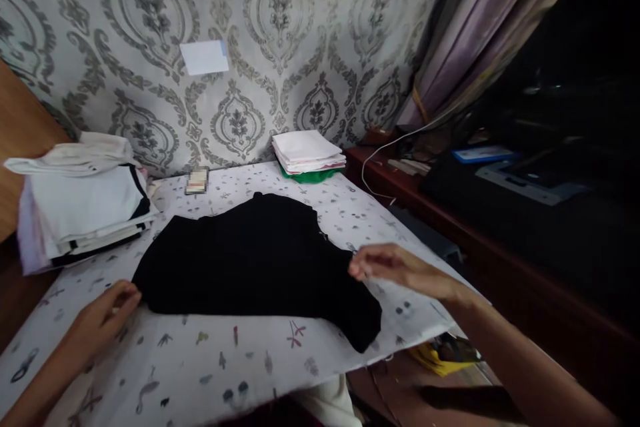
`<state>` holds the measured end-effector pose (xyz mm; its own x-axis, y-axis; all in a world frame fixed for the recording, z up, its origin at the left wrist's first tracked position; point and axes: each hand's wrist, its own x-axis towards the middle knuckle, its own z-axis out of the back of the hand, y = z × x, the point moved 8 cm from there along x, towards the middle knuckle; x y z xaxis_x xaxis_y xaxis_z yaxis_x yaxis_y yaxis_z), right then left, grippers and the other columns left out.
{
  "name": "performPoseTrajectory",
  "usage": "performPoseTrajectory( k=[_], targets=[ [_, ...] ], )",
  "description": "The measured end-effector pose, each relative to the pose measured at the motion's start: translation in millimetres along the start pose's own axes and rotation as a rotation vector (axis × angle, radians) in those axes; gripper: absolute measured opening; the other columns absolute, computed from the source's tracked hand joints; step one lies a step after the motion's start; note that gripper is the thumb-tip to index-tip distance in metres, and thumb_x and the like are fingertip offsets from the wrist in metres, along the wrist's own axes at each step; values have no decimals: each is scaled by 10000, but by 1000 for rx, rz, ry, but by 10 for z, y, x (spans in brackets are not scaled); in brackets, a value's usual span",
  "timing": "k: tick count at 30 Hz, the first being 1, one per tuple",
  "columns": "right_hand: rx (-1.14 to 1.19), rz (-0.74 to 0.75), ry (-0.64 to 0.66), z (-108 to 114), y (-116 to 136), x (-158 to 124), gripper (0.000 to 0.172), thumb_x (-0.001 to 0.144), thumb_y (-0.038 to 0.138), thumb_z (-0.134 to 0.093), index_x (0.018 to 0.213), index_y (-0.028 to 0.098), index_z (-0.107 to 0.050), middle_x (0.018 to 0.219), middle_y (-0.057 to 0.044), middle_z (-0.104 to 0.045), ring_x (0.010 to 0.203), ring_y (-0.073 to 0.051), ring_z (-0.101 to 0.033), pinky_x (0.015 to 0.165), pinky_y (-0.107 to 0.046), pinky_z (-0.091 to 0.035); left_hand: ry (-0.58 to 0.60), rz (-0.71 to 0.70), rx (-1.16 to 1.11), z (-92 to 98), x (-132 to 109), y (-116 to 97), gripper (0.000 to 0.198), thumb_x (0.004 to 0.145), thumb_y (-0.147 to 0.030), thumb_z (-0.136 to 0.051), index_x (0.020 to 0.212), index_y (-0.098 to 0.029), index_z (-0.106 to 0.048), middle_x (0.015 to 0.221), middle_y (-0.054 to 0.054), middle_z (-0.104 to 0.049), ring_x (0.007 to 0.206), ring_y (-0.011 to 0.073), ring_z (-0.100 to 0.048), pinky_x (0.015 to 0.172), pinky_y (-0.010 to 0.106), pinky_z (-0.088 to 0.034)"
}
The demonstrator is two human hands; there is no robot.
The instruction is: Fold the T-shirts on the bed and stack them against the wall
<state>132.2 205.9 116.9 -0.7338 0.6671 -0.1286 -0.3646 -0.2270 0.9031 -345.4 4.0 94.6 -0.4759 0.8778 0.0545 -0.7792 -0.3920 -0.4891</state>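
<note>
A black T-shirt (240,260) lies on the white patterned cloth, folded over lengthwise, with its hem to the left and a sleeve pointing down at the right. At the lower left corner of the hem, my left hand (113,310) has its fingers closed on the fabric edge. My right hand (385,265) is at the shirt's right edge, by the neck and shoulder, with fingers bent together and their tips on the cloth. The exact grip of the right fingertips is partly hidden.
A stack of folded light clothes (90,207) stands at the left. Near the wall sits a pile of white folded cloths (307,150) over a green one. A small blurred card (197,180) lies at the back. A white cable (367,167) hangs over the dark red furniture (430,203) at right.
</note>
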Motion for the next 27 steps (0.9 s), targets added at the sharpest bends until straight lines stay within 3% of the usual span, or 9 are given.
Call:
performPoseTrajectory(
  k=[3, 5, 9, 11, 13, 16, 20, 23, 27],
  targets=[
    [-215, -16, -312, 381, -38, 607, 407, 870, 576, -592, 835, 187, -706, 887, -76, -720, 891, -234, -639, 817, -344, -485, -142, -25, 1, 142, 241, -135, 338, 756, -626, -502, 793, -302, -587, 794, 6, -692, 765, 281, -675, 673, 359, -506],
    [-374, -231, -426, 524, -197, 1038, 389, 893, 492, -583, 654, 187, -620, 806, -82, -688, 890, -242, -625, 798, -326, -451, -161, -127, 65, 130, 419, -397, 326, 782, -582, -500, 810, -266, -577, 807, 35, -669, 781, 275, -661, 726, 369, -503],
    [-339, -315, -403, 454, -295, 1726, 460, 914, 456, -567, 538, 196, -515, 609, -61, -585, 724, -210, -585, 665, -303, -399, -63, -361, 68, -140, 875, -1167, 317, 840, -527, -444, 860, -237, -572, 903, 64, -677, 892, 266, -643, 843, 382, -493],
    [-277, -291, -363, 359, -288, 1899, 408, 881, 410, -615, 548, 192, -524, 543, -16, -526, 622, -167, -527, 599, -284, -366, 27, -360, 12, -360, 1226, -1527, 312, 857, -496, -424, 889, -227, -579, 971, 77, -691, 950, 259, -641, 894, 379, -483],
    [-206, -253, -343, 278, -270, 1969, 314, 828, 323, -659, 575, 190, -527, 510, 27, -470, 555, -127, -461, 552, -265, -336, 118, -237, -4, -625, 1638, -1781, 296, 852, -474, -450, 866, -214, -591, 999, 95, -700, 992, 269, -633, 915, 379, -467],
    [-109, -213, -356, 223, -281, 1959, 217, 779, 278, -662, 646, 201, -510, 498, 71, -414, 501, -96, -389, 515, -244, -318, 182, -168, -25, -1009, 2155, -2126, 313, 836, -486, -514, 734, -197, -579, 852, 122, -696, 945, 301, -642, 851, 389, -468],
    [173, -120, -395, 248, -313, 1900, 220, 672, 313, -707, 713, 213, -515, 532, 78, -452, 503, -105, -415, 511, -246, -356, 314, -157, -132, -1449, 2479, -2369, 295, 688, -434, -700, 603, -183, -570, 593, 61, -613, 686, 259, -632, 657, 342, -468],
    [152, 92, -566, 459, -132, 1809, 188, 633, 280, -710, 707, 214, -550, 679, 22, -571, 656, -160, -543, 620, -293, -457, 326, -203, -293, -1479, 2582, -2490, 211, 669, -376, -691, 689, -179, -615, 567, 8, -583, 607, 204, -607, 564, 281, -445],
    [-282, 465, -893, 684, 283, 1555, 58, 759, 162, -591, 756, 219, -591, 987, -59, -600, 997, -227, -572, 886, -371, -485, 148, -318, -625, -1138, 2775, -2626, 295, 812, -426, -530, 1019, -224, -589, 950, 27, -698, 863, 176, -681, 705, 267, -517]
  ],
)
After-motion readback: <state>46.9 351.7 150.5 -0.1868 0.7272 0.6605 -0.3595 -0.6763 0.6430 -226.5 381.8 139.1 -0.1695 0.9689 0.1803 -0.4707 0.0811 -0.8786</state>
